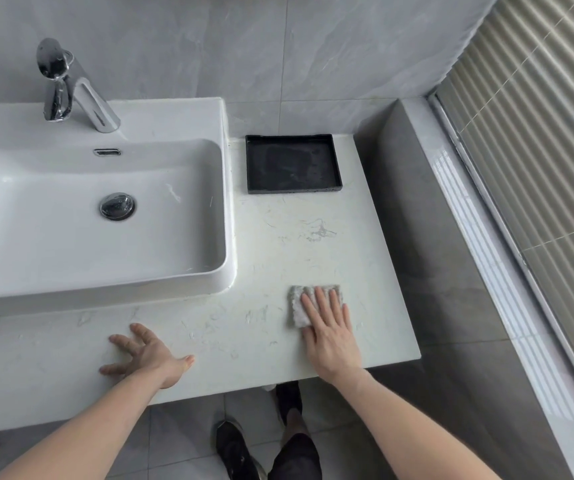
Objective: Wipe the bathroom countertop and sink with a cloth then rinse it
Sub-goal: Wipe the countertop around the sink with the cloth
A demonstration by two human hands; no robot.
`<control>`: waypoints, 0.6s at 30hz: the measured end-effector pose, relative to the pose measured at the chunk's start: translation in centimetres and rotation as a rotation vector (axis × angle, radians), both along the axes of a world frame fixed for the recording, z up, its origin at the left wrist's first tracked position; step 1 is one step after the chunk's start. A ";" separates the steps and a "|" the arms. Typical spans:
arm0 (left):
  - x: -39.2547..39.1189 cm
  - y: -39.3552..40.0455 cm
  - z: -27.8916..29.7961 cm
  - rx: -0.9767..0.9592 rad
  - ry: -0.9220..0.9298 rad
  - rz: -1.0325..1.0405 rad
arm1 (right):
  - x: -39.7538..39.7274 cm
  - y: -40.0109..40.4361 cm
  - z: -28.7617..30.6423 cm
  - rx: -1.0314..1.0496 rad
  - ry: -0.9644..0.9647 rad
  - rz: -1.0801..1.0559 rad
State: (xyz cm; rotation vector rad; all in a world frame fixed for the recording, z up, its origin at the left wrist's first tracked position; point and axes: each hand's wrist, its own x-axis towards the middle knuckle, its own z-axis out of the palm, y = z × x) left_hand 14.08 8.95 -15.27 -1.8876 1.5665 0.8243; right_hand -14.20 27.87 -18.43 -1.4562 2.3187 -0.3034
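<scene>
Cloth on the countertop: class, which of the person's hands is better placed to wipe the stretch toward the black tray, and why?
Probably the right hand: it lies flat on the cloth, with bare countertop straight ahead to the black tray. The left hand rests spread, empty, nearer the sink.

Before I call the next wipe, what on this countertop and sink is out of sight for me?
All in the head view:
- Cloth: its near part is hidden under the right hand.
- Countertop: the patch under the black tray is covered; its left end is cut off by the frame edge.
- Sink: its left side runs out of frame.
- Left hand: the palm faces down, unseen.
</scene>
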 end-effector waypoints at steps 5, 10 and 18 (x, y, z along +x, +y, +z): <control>-0.1 0.1 0.1 -0.010 0.008 0.004 | -7.8 5.7 0.0 0.004 -0.014 -0.307; -0.1 0.1 0.2 -0.003 0.006 0.012 | -11.1 7.4 1.9 -0.055 -0.131 -0.604; -0.1 0.1 0.3 -0.002 0.001 0.017 | -0.5 1.5 2.5 -0.041 -0.134 -0.036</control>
